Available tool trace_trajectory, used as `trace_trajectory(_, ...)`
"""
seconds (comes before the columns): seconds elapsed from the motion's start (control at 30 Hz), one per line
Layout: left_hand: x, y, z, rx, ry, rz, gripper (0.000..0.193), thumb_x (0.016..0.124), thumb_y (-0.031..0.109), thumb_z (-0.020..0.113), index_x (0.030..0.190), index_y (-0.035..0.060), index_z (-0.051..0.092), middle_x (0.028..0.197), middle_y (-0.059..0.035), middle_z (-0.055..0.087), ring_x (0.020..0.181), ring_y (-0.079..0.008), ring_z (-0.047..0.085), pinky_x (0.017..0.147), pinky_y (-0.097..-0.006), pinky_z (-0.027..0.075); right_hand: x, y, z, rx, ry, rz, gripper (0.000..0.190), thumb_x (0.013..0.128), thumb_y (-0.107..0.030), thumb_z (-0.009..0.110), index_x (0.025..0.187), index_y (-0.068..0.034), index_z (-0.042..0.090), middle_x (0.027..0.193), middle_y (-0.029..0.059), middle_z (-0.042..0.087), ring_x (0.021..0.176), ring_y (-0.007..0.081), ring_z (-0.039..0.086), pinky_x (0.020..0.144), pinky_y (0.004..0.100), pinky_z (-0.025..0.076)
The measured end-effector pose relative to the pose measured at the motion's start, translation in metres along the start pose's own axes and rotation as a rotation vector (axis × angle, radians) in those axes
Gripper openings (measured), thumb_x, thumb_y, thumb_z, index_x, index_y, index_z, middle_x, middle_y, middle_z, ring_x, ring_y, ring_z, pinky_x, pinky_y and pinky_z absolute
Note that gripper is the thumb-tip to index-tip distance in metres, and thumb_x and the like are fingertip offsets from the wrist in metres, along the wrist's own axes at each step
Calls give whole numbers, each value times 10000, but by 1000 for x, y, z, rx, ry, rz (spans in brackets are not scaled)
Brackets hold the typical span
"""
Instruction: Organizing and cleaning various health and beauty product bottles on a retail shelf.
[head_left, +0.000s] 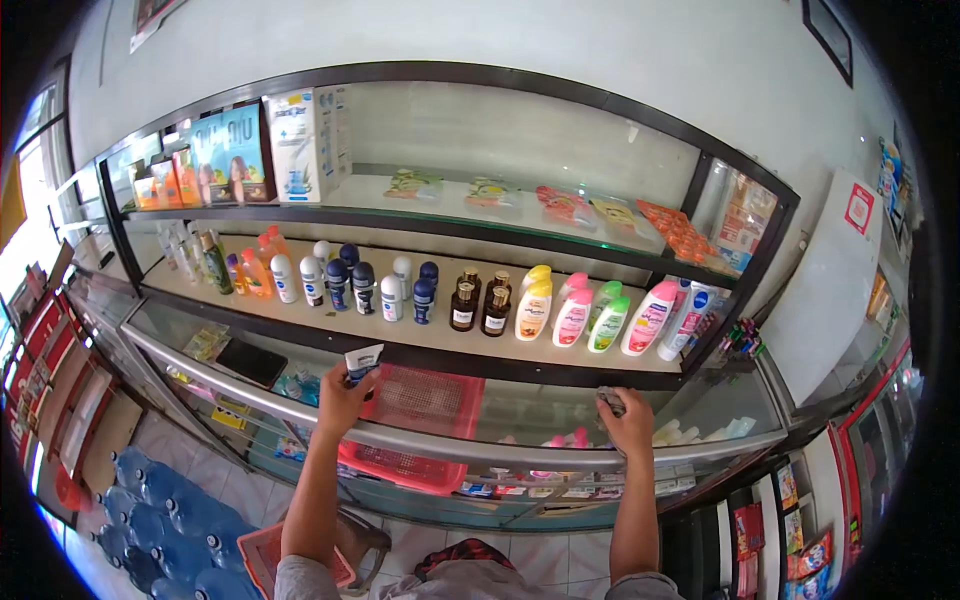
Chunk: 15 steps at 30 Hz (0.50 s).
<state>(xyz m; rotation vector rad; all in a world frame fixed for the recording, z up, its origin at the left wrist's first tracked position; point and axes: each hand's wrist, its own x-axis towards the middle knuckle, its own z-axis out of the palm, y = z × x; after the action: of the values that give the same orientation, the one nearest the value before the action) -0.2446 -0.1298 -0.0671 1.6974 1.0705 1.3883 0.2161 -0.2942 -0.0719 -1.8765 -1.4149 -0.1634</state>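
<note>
My left hand holds a small squeeze tube with a pale top and dark lower part, just in front of the lower shelf edge. A crumpled greyish cloth is in my right hand, low over the glass counter top. Between my hands a red plastic basket sits on the counter. Behind it, the lower shelf carries roll-on deodorants, brown bottles with gold caps, lotion bottles and an upright white tube.
The upper shelf holds boxes and flat sachets. Inside the counter are more packaged goods. Large blue water jugs stand on the floor at left, near a plastic chair with a red basket.
</note>
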Motion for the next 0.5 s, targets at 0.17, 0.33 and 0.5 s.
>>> trace_trajectory(0.17, 7, -9, 26, 187, 167, 126, 218, 888, 135, 745, 1025, -23, 683, 784, -54, 675, 693, -93, 589, 610, -280, 496, 14, 4, -1, 39, -16, -48, 341, 831, -342, 736, 1030, -69, 683, 954, 146, 672, 893, 373, 658, 743, 461, 530)
trace_trajectory(0.33, 2, 10, 47, 164, -53, 102, 246, 902, 123, 708, 1093, -29, 681, 832, -127, 712, 770, -141, 622, 711, -320, 506, 24, 9, 2, 67, -18, -51, 343, 834, -342, 729, 1028, -63, 678, 931, 148, 659, 898, 377, 648, 760, 463, 527)
trace_trajectory(0.5, -5, 22, 56, 81, -157, 209, 238, 877, 128, 745, 1043, -30, 680, 847, -144, 682, 749, -168, 621, 690, -327, 494, 26, -16, 17, 85, -56, -96, 355, 839, -336, 726, 1068, -69, 681, 987, 147, 678, 929, 381, 651, 776, 452, 526)
